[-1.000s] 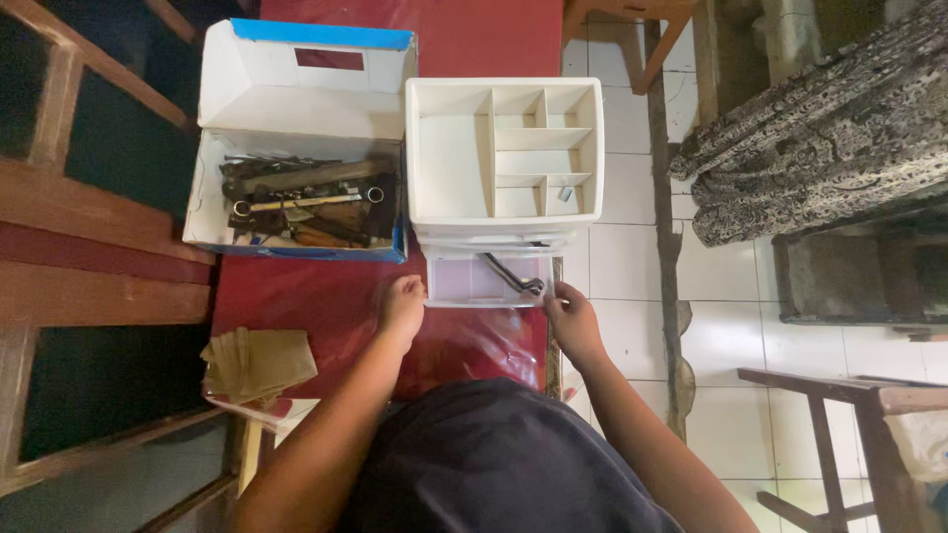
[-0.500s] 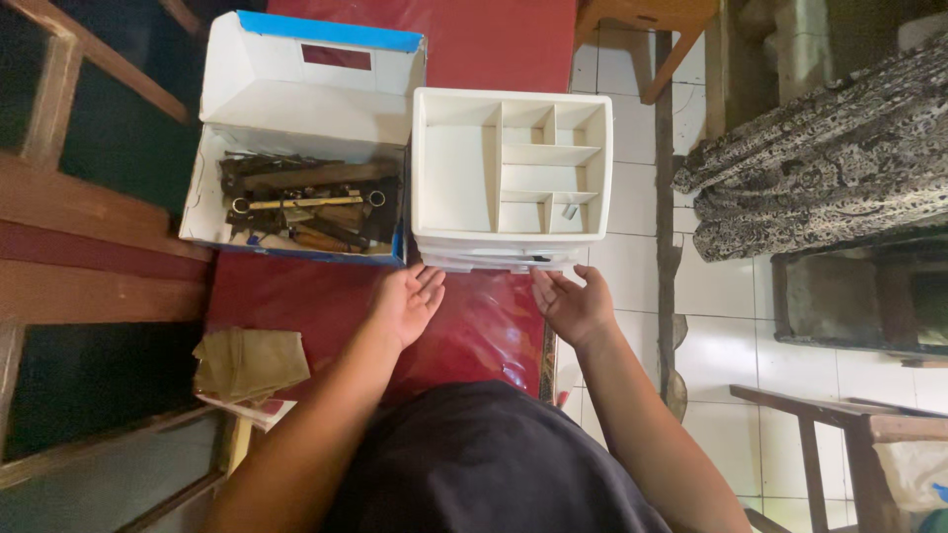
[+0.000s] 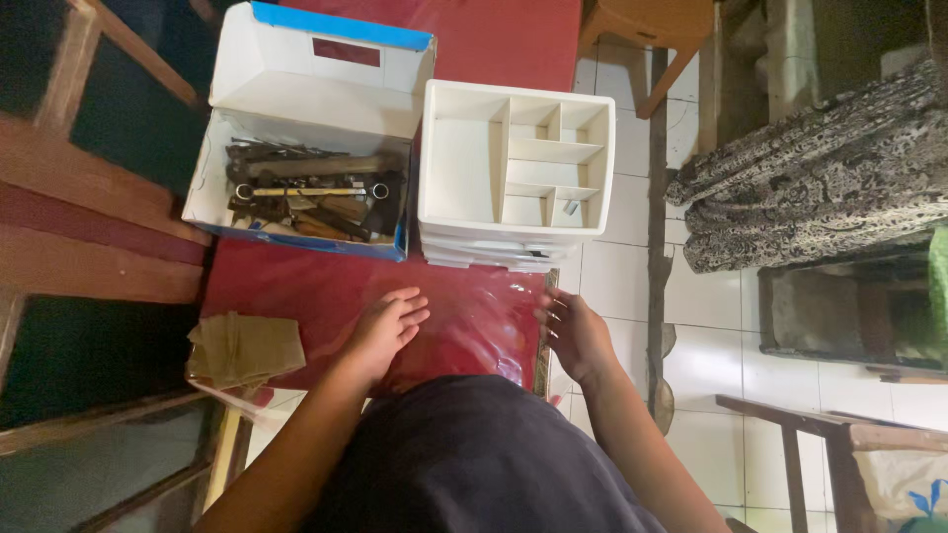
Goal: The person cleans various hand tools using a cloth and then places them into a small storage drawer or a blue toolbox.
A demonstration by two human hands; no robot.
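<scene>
Left hand (image 3: 383,329): lay open and empty, palm down, fingers (image 3: 410,304) loosely spread and pointed forward and to the right. Left forearm: bare, ran up from the lower left at a slant. Right hand (image 3: 576,336): open and empty, held on edge with the palm turned inward, fingers together and slightly blurred. Right forearm: bare, rose from the lower right. Hands well apart.

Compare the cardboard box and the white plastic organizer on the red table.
The cardboard box is full of metal tools; the white plastic organizer is nearly empty. The box has one open space and a raised blue-edged flap; the organizer's top is divided into compartments above shut drawers. Both are white, open-topped, and sit side by side.
</scene>
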